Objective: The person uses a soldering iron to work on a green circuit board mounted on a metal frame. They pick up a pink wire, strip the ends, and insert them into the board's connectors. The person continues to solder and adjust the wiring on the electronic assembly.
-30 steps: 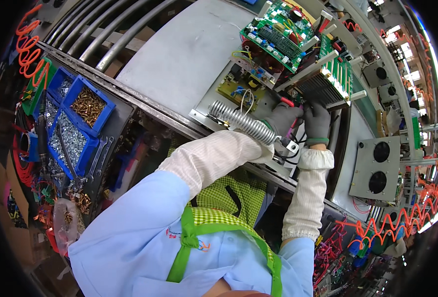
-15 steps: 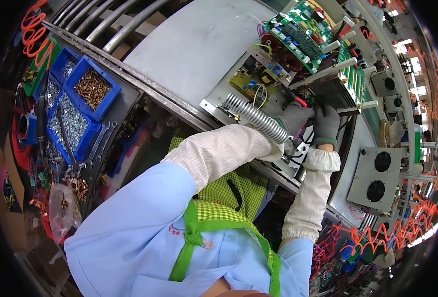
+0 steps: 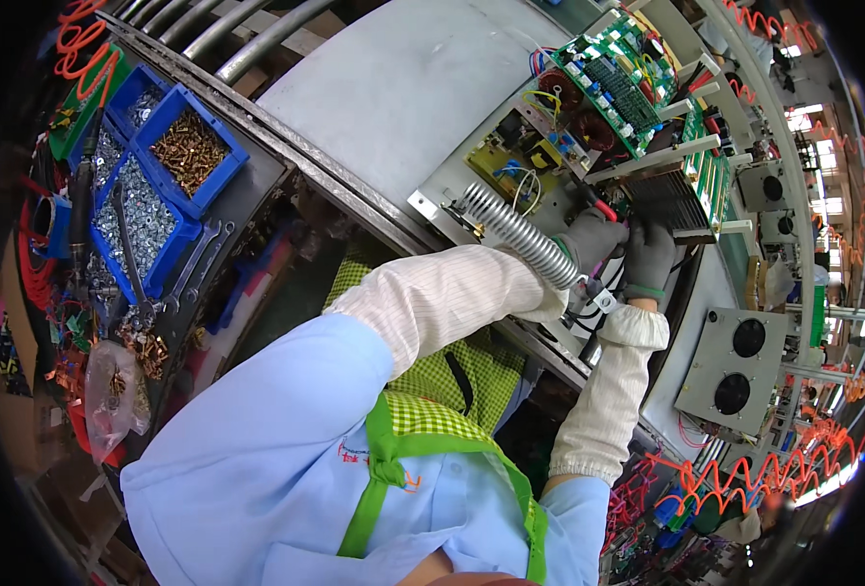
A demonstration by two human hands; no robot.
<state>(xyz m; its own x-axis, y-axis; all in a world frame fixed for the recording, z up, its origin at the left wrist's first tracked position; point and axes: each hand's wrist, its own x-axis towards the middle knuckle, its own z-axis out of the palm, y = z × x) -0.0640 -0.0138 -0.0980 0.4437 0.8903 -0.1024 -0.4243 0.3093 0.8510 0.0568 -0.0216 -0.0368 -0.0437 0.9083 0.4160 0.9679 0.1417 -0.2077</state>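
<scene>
1. L hand [image 3: 591, 239], grey-gloved, reaches in past the coil; fingers bent nr the red sleeve [image 3: 604, 210] of a cable; can't tell if they're closed on it
2. R hand [image 3: 649, 256], also gloved, is just beside L, fingertips toward the same spot, below the finned heatsink [image 3: 662, 200]; its grip is hidden, so can't tell what, if anything, it's clamped on
3. Open power unit, i.e. metal base plate [image 3: 437, 195] w/ parts mounted, lies on the bench [image 3: 374, 98] in front of the person; green circuit board [image 3: 613, 83] sits at its far side
4. Silver wire coil [image 3: 520, 230] lies along the unit's near side, over the L wrist
5. To the person's L: blue tray [image 3: 221, 186] w/ brass-coloured screws, 2nd blue tray [image 3: 170, 259] w/ silvery hardware, spanners [image 3: 193, 266] alongside
6. To the R: grey box [image 3: 711, 366] w/ 2 black fans
</scene>
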